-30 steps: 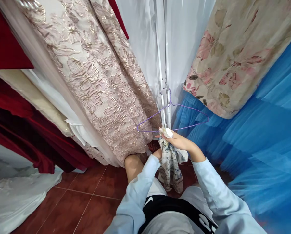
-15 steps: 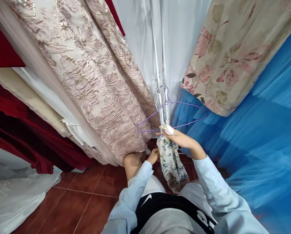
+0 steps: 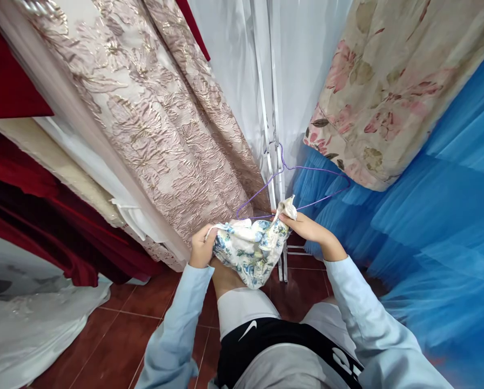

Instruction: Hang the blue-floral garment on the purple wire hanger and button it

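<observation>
A small white garment with blue and green flowers (image 3: 248, 251) is stretched between my hands, sagging in the middle above my knee. My left hand (image 3: 202, 246) is closed on its left edge. At the other end, my right hand (image 3: 301, 224) pinches a bunched, cream-coloured part of the same cloth. Just behind the garment, a purple wire hanger (image 3: 318, 170) hangs by its hook on a white metal stand (image 3: 271, 119). The cloth and my right hand cover part of the hanger's lower bar.
To the left hangs a pink brocade dress (image 3: 156, 124), with red gowns (image 3: 43, 210) beyond it. On the right are a beige floral dress (image 3: 380, 102) and a blue tulle skirt (image 3: 440, 227). Red tiles (image 3: 145, 302) cover the floor.
My left hand has moved up and left and taken hold of the garment's edge. The cloth, which hung down from my right hand, is now spread sideways between both hands.
</observation>
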### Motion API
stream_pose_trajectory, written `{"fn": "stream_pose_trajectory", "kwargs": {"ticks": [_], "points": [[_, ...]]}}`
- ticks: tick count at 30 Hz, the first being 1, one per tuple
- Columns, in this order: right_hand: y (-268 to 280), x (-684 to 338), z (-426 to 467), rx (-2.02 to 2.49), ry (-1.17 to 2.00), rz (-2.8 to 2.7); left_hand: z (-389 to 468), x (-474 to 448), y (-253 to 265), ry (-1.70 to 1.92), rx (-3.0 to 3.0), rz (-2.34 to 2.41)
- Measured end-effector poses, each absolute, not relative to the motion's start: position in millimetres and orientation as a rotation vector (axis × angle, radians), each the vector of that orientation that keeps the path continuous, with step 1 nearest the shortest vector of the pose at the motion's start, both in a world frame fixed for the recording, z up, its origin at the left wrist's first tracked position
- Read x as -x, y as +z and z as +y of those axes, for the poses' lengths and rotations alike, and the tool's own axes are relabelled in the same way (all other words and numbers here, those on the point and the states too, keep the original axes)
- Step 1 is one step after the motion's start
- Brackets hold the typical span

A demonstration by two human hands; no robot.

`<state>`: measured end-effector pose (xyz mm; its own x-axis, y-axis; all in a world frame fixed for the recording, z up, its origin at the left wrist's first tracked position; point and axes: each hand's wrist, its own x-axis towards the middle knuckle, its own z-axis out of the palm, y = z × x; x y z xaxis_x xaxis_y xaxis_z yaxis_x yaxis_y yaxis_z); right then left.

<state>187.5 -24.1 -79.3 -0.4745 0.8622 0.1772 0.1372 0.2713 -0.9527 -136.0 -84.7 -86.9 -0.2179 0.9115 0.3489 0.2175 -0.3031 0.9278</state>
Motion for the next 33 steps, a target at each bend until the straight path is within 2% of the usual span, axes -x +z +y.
{"fn": "stream_pose_trajectory", "kwargs": {"ticks": [4, 10, 14, 19, 27, 33], "points": [[-81, -181, -23, 0.906, 1.147, -1.840, -105, 112, -83, 1.438, -1.171, 1.047], [-81, -171, -26, 0.897, 1.050, -1.871, -123, 72, -89, 1.098, -1.485, 0.812], [-83, -170, -26, 0.910, 1.037, -1.855, -119, 52, -90, 1.249, -1.794, 0.838], [-82, -170, -25, 0.923, 1.069, -1.804, -113, 32, -97, 1.517, -1.786, 0.803], [-84, -170, -27, 1.025, 1.051, -1.688, -77, 3, -129, 1.694, -1.518, 0.860], [-81, -170, -27, 1.008, 1.037, -1.655, -71, 1, -149, 1.663, -1.919, 1.153]]}}
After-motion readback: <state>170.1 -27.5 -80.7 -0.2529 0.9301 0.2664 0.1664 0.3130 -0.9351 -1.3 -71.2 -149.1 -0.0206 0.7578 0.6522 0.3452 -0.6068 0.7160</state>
